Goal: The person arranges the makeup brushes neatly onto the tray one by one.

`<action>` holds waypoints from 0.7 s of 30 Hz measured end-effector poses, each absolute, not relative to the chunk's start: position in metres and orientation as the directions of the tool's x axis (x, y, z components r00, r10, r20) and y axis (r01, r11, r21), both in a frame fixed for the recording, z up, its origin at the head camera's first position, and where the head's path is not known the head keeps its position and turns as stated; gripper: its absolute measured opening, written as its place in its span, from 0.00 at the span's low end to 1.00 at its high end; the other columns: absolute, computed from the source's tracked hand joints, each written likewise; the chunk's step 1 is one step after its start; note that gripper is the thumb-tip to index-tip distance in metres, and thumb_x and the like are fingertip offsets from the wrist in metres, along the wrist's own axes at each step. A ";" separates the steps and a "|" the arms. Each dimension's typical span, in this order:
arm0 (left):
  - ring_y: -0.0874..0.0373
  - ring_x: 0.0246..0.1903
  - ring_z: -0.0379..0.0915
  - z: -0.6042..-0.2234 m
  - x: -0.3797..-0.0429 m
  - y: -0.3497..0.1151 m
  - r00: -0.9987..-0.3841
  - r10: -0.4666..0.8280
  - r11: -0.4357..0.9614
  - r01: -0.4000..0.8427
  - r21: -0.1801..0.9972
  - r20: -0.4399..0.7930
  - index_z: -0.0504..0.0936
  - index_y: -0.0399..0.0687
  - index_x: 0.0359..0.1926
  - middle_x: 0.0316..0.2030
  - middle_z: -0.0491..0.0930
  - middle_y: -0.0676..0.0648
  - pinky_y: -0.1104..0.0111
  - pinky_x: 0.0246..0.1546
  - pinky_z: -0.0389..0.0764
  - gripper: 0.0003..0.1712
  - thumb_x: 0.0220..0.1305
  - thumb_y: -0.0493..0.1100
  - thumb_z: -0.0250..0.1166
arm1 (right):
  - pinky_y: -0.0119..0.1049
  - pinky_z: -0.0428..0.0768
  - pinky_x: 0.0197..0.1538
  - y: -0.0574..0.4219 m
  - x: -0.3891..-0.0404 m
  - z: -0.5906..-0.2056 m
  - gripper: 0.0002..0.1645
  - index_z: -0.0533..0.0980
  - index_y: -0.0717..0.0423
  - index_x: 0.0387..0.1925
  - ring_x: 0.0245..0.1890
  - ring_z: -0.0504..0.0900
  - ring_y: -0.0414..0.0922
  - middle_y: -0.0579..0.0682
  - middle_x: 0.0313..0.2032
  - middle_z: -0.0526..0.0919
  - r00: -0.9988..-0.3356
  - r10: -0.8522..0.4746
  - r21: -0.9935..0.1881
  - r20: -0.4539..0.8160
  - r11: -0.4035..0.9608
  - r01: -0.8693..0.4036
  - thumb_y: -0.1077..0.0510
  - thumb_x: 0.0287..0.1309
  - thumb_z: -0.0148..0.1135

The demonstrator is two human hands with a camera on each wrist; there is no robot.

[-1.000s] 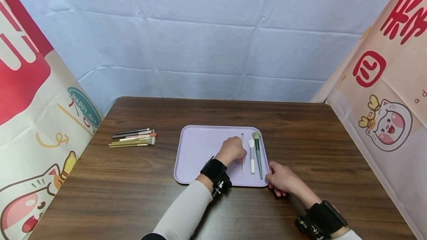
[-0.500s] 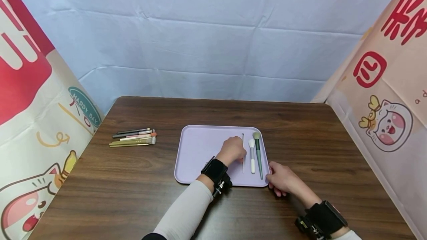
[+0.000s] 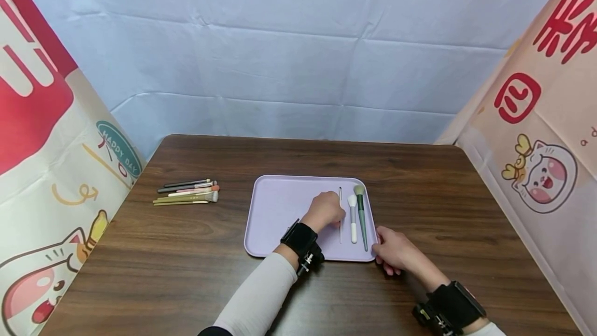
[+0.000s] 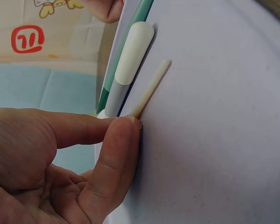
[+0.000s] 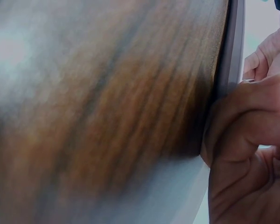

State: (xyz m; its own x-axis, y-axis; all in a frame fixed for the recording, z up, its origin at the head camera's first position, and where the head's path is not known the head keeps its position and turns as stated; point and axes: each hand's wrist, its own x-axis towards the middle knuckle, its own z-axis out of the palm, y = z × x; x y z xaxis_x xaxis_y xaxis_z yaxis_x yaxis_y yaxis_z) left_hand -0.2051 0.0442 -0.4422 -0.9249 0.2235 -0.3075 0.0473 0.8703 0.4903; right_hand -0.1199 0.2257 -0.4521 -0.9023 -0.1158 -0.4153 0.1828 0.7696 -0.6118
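Note:
On the lavender tray [image 3: 280, 211], my left hand [image 3: 326, 209] pinches a thin, pale-handled makeup brush [image 4: 154, 86] between thumb and fingertips. The brush lies along the tray, its slim tip pointing to the far side. Right of it lies a makeup brush with a white and grey handle [image 3: 353, 224], then a green makeup brush [image 3: 361, 224] by the tray's right rim. At the tray's near right corner, my right hand [image 3: 396, 250] holds the rim, thumb on the edge and fingers curled; its wrist view shows those fingers against the tray's side [image 5: 234, 60].
A bundle of several makeup brushes [image 3: 186, 193], dark, pink and olive-gold, lies on the wooden table [image 3: 210, 242] left of the tray. A pale blue cloth [image 3: 298, 66] hangs behind the table, and printed cloths [image 3: 522, 211] stand at both sides.

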 end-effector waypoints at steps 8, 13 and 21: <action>0.59 0.15 0.72 -0.440 -0.204 0.037 -0.927 0.236 0.876 0.074 0.476 -0.290 0.77 0.46 0.16 0.11 0.75 0.53 0.71 0.22 0.69 0.19 0.65 0.43 0.64 | 0.33 0.70 0.13 0.225 -0.120 -0.452 0.03 0.69 0.58 0.33 0.09 0.74 0.42 0.52 0.20 0.78 -0.898 -0.114 -0.609 -0.424 0.771 0.189 0.66 0.62 0.53; 0.55 0.24 0.73 -0.435 -0.204 0.030 -0.946 0.208 0.896 0.083 0.437 -0.248 0.80 0.43 0.29 0.23 0.78 0.48 0.65 0.26 0.73 0.13 0.63 0.48 0.67 | 0.33 0.70 0.13 0.225 -0.119 -0.451 0.02 0.69 0.58 0.33 0.10 0.74 0.42 0.52 0.20 0.78 -0.897 -0.112 -0.606 -0.427 0.772 0.191 0.66 0.62 0.53; 0.51 0.35 0.79 -0.429 -0.202 0.014 -0.961 0.235 0.921 0.173 0.349 -0.143 0.81 0.45 0.42 0.34 0.82 0.47 0.59 0.30 0.79 0.15 0.61 0.49 0.71 | 0.33 0.70 0.13 0.225 -0.119 -0.451 0.02 0.68 0.58 0.33 0.10 0.74 0.43 0.53 0.20 0.78 -0.897 -0.113 -0.604 -0.427 0.774 0.190 0.65 0.61 0.53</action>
State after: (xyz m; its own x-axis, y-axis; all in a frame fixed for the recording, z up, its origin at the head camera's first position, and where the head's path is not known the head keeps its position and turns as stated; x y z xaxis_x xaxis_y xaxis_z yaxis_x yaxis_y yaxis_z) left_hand -0.2022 0.0142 -0.4289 -0.9613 0.2351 -0.1434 0.1733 0.9211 0.3486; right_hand -0.1192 0.2255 -0.4509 -0.8972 -0.1127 -0.4270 0.1904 0.7737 -0.6043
